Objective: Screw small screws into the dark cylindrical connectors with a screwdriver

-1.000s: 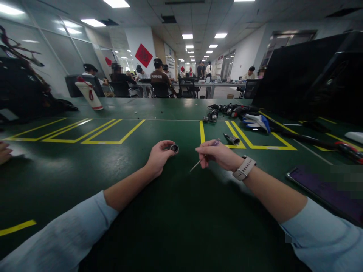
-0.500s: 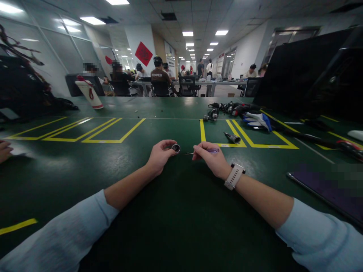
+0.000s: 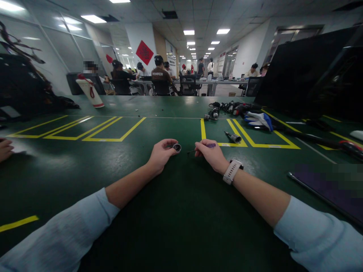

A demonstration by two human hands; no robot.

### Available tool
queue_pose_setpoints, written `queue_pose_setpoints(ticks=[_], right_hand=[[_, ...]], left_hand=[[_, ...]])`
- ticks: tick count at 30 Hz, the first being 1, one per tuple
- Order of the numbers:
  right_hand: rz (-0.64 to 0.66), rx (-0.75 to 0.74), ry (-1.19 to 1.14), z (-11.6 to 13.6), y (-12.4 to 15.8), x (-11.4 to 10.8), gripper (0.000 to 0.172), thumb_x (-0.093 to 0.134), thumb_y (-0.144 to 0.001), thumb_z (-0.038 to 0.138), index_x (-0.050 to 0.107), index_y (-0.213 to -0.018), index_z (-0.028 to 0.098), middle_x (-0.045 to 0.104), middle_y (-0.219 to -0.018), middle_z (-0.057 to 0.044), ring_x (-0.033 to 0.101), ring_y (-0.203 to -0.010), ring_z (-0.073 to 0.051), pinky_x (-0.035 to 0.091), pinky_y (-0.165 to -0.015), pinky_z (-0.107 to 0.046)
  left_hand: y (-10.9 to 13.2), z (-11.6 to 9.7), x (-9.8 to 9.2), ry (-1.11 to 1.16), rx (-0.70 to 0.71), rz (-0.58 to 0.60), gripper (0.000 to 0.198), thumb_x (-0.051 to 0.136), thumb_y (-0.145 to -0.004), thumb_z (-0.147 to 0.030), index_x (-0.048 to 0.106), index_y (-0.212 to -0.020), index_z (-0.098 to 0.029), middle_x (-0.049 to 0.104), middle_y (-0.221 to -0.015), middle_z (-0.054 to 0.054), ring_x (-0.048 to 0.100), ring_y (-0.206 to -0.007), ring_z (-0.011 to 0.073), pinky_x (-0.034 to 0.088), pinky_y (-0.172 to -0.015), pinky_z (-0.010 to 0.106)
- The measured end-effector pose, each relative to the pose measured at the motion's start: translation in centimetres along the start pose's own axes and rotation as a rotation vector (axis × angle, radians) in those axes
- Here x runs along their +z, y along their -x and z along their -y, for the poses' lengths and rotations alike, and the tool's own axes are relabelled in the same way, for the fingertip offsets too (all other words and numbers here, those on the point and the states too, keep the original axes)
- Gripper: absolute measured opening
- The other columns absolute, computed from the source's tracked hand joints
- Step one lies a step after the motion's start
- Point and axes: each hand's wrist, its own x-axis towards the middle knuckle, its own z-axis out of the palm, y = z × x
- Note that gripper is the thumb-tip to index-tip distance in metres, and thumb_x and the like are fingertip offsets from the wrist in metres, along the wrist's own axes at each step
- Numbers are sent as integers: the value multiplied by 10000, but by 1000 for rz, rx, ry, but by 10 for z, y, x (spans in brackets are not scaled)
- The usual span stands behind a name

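My left hand (image 3: 161,154) rests on the green table (image 3: 176,211) and pinches a small round metal ring part (image 3: 177,147) between thumb and fingers. My right hand (image 3: 211,154), with a pale watch on the wrist, is closed round a thin screwdriver with a purple handle (image 3: 206,146). Its metal tip points left toward the ring, a short gap away. Both forearms lie on the table.
A dark cylindrical part (image 3: 233,137) lies in a yellow-taped box beyond my right hand. Farther back are several black parts (image 3: 219,109) and a blue-white glove (image 3: 259,120). A phone (image 3: 326,189) lies right. Another person's hand (image 3: 5,149) shows at left. A white bottle (image 3: 90,92) stands far left.
My right hand has lowered to the table and turned the screwdriver from pointing down-left to lying nearly level, tip toward the ring. My left hand has hardly moved.
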Motion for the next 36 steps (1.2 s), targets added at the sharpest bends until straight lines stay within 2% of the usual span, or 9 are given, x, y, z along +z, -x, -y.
queue_pose_setpoints(ticks=[4, 8, 12, 16, 19, 24, 30, 36], right_hand=[[40, 76, 161, 13, -15, -2, 237, 511, -699, 199, 525, -463, 184, 521, -391, -13, 493, -411, -142, 356, -462, -280], [31, 72, 110, 14, -20, 3, 252, 511, -671, 175, 485, -420, 193, 455, -328, 7, 446, -367, -128, 324, -437, -275], [-11, 15, -40, 4, -7, 11, 265, 466, -750, 284, 489, -503, 190, 487, -418, 20, 487, -437, -117, 377, -476, -250], [23, -155, -212, 5, 7, 14, 269, 485, -784, 330, 527, -563, 184, 528, -488, 18, 515, -500, -123, 416, -550, -268], [59, -267, -97, 11, 11, 17, 243, 497, -803, 322, 550, -611, 184, 567, -579, 7, 539, -596, -133, 428, -620, -280], [115, -405, 54, 9, 11, 22, 158, 520, -807, 301, 594, -738, 181, 589, -706, -9, 544, -677, -140, 422, -648, -279], [132, -441, 114, 5, 10, 24, 129, 505, -823, 284, 589, -808, 189, 585, -762, -15, 543, -718, -143, 425, -676, -279], [140, -521, 200, 4, 12, 25, 98, 513, -820, 257, 588, -809, 195, 600, -776, -26, 545, -739, -157, 417, -694, -296]], left_hand=[[0, 1, -1, -7, 24, 3, 341, 689, -555, -116, 621, -889, -132, 639, -918, 60, 612, -866, 181, 490, -850, 376], [1, 0, 1, 2, 39, -12, 326, 686, -547, -107, 613, -864, -131, 637, -879, 47, 616, -836, 177, 492, -848, 388], [1, -1, 2, 30, 28, -28, 316, 682, -536, -107, 612, -843, -128, 630, -851, 37, 610, -830, 171, 498, -836, 374], [0, -1, 1, 37, 31, -24, 318, 680, -538, -109, 613, -849, -129, 630, -871, 40, 608, -833, 169, 506, -814, 355], [0, 0, 0, 39, 34, -14, 304, 668, -551, -111, 618, -850, -135, 635, -879, 42, 613, -817, 169, 510, -787, 345], [5, -5, 1, 11, 59, -1, 285, 648, -558, -97, 631, -840, -142, 645, -856, 32, 616, -792, 162, 505, -780, 329], [6, -7, 2, -5, 51, -18, 262, 658, -590, -154, 643, -851, -139, 658, -871, 46, 622, -796, 170, 509, -765, 328], [3, -1, 0, -83, 110, -5, 217, 606, -659, -165, 658, -869, -150, 677, -841, 42, 633, -764, 166, 521, -743, 325]])
